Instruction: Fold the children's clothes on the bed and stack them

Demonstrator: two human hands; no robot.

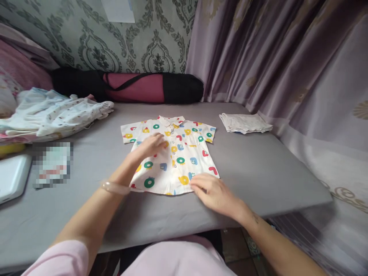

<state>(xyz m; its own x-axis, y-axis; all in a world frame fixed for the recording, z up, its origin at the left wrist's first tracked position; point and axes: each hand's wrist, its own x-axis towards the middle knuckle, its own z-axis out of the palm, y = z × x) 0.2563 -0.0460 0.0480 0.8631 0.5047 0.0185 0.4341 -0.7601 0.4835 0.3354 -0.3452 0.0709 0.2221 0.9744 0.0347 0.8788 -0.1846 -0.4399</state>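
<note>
A child's short-sleeved shirt (pixel 172 172), white with colourful printed letters and a buttoned front, lies spread flat with its collar away from me. My left hand (pixel 153 145) rests on the shirt's left chest, fingers extended and slightly blurred. A pale bangle (pixel 115 188) circles that wrist. At the shirt's lower right corner, my right hand (pixel 214 191) touches the hem, palm down. Its fingers are loosely bent, with a gap showing between thumb and forefinger. Neither hand lifts the cloth.
Grey cloth covers the table (pixel 276 172). Folded pale cloth (pixel 244 122) lies at right, heaped clothes (pixel 57 113) at left. Nearer left are a white device (pixel 13 178) and a blurred-out packet (pixel 53 165). A long black and maroon bag (pixel 135 87) lies along the wall; curtains (pixel 258 50) hang at right.
</note>
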